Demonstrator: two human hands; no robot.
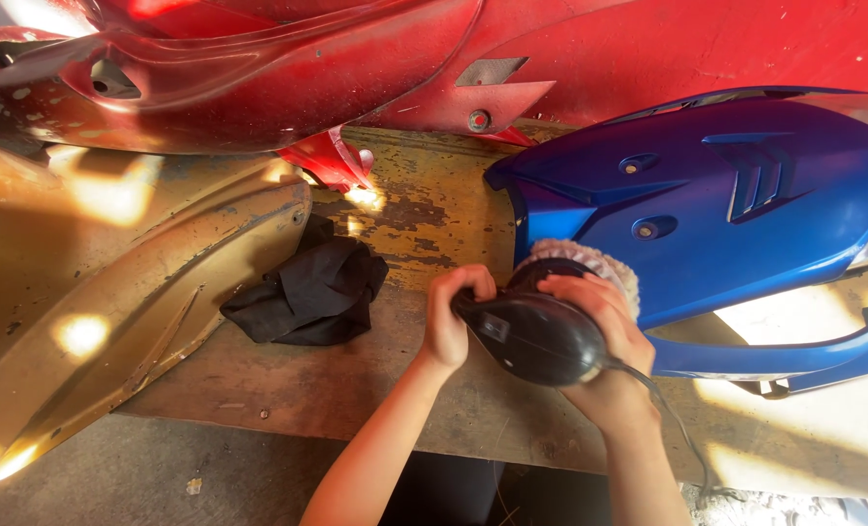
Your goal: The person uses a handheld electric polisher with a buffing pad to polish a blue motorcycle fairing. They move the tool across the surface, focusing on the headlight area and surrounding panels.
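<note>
A black electric polisher (pixel 536 336) with a woolly pad (pixel 595 260) rests against the lower left edge of a glossy blue motorcycle body panel (pixel 726 205). My left hand (pixel 451 317) is wrapped around the polisher's side handle. My right hand (pixel 604 326) lies over the top of its body, fingers near the pad. The polisher's cable (pixel 673 414) trails down past my right wrist.
A crumpled black cloth (pixel 312 292) lies on the worn wooden bench (pixel 434 214) left of my hands. A gold body panel (pixel 151 302) covers the bench's left side. Red motorcycle panels (pixel 288 68) lean along the back.
</note>
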